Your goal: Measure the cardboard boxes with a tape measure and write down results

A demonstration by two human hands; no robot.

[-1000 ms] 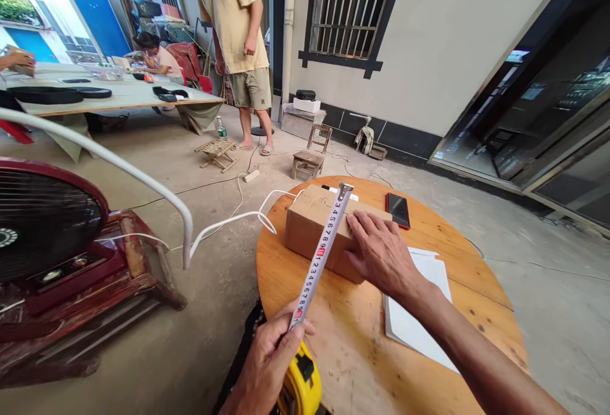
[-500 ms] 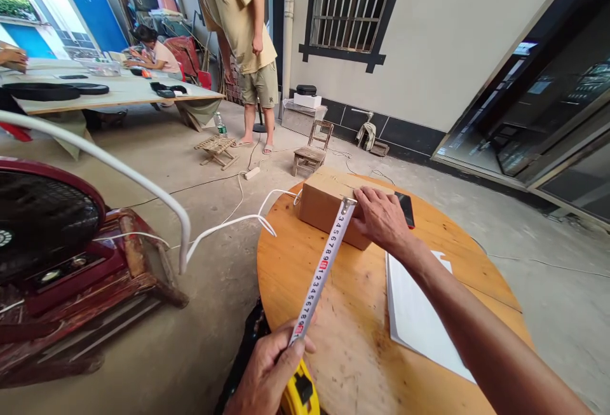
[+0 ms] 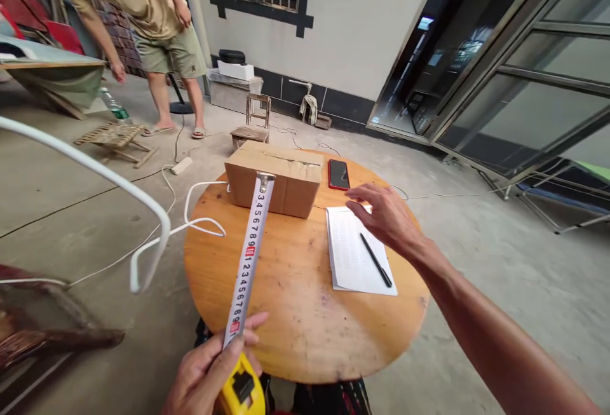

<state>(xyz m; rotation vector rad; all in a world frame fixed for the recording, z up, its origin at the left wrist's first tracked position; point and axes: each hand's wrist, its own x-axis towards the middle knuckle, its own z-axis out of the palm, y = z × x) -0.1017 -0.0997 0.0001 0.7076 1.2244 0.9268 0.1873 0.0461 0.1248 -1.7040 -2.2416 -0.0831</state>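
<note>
My left hand grips a yellow tape measure, thumb pressed on the blade near the case. The white blade runs up and away, its metal end hook in front of the cardboard box; whether it touches the box I cannot tell. My right hand hovers with fingers apart and nothing in them, over the far right corner of a stack of white paper. On the paper lies a black pen. Behind it is a red-edged phone.
Everything stands on a round wooden table. A white cable curls beside the box, and a white curved bar juts in at left. Beyond are a small wooden chair, a folding stool and a standing person.
My right hand has left the box and moved over the paper, its fingers now apart. The view has swung right, revealing the pen. The standing person bends lower, reaching down toward a bottle.
</note>
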